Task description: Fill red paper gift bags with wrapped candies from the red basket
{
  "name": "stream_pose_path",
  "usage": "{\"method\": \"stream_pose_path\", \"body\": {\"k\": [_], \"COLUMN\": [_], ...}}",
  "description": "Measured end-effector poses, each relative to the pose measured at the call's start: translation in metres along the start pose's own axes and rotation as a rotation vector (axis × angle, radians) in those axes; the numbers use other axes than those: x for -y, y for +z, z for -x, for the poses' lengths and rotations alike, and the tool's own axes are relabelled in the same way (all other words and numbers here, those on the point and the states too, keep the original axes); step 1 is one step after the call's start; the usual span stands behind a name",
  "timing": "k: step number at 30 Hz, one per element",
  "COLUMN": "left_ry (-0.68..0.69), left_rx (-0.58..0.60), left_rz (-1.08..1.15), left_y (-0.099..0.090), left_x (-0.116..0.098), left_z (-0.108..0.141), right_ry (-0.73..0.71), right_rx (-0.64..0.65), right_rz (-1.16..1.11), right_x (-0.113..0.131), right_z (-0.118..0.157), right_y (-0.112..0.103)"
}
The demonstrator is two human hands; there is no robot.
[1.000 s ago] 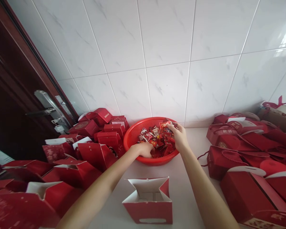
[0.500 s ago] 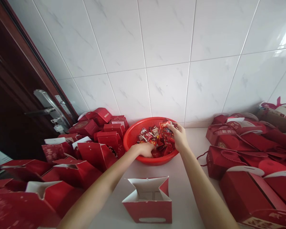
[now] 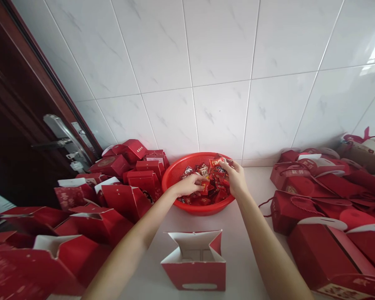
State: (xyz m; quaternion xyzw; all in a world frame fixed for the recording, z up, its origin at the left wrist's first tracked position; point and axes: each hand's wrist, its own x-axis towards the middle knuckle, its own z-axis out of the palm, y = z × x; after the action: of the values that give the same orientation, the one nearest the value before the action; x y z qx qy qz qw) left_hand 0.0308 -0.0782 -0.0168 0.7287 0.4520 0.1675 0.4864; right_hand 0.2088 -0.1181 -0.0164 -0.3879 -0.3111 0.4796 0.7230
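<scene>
Left hand (image 3: 187, 186) pinches red sweet (image 3: 204, 188); right hand (image 3: 237, 181), wrapped sweets (image 3: 216, 163); basket (image 3: 206, 210) beneath fingers (image 3: 200, 178). Likely light, slick: grip wrapper edges.

The basket (image 3: 206, 211) is bright orange-red; the wrapped sweets (image 3: 219, 196) in it mix red, orange, white, brown and yellow. At six o'clock from it, the open box (image 3: 193, 273) is red outside, white inside, a pale oval on its front. Eight o'clock: red boxes (image 3: 121, 204), some mottled paler. Twelve: a white tiled wall (image 3: 218, 54), veined grey. Ten: a dark red-brown door (image 3: 12, 146).
</scene>
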Motion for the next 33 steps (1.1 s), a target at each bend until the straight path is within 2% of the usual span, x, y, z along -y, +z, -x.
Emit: {"method": "stream_pose_path", "body": {"k": [4, 8, 10, 16, 19, 23, 26, 33], "left_ry": [0.064, 0.109, 0.102, 0.158, 0.189, 0.159, 0.137, 0.106], "left_rx": [-0.080, -0.287, -0.350, -0.339, -0.271, -0.191, -0.219, -0.353], "left_rz": [-0.058, -0.391, -0.500, -0.609, -0.613, -0.558, -0.497, -0.282], "left_y": [-0.003, -0.003, -0.003, -0.003, 0.000, 0.007, 0.007, -0.010], "left_x": [0.005, 0.006, 0.006, -0.004, -0.013, -0.018, -0.015, -0.002], "left_z": [-0.005, -0.007, -0.006, -0.016, -0.032, -0.055, -0.060, -0.051], "right_ry": [0.000, -0.003, -0.002, -0.004, -0.006, 0.001, 0.018, 0.018], "right_rx": [0.010, 0.016, 0.017, 0.006, 0.011, 0.006, -0.006, -0.014], "right_rz": [0.000, 0.009, 0.011, 0.018, 0.017, -0.010, -0.019, -0.017], "right_x": [0.000, 0.000, 0.000, -0.001, -0.001, -0.001, 0.000, 0.002], "right_z": [0.000, 0.000, -0.001, -0.001, 0.000, 0.000, 0.000, 0.000], "right_y": [0.000, -0.001, -0.001, -0.001, -0.001, -0.001, 0.000, 0.001]}}
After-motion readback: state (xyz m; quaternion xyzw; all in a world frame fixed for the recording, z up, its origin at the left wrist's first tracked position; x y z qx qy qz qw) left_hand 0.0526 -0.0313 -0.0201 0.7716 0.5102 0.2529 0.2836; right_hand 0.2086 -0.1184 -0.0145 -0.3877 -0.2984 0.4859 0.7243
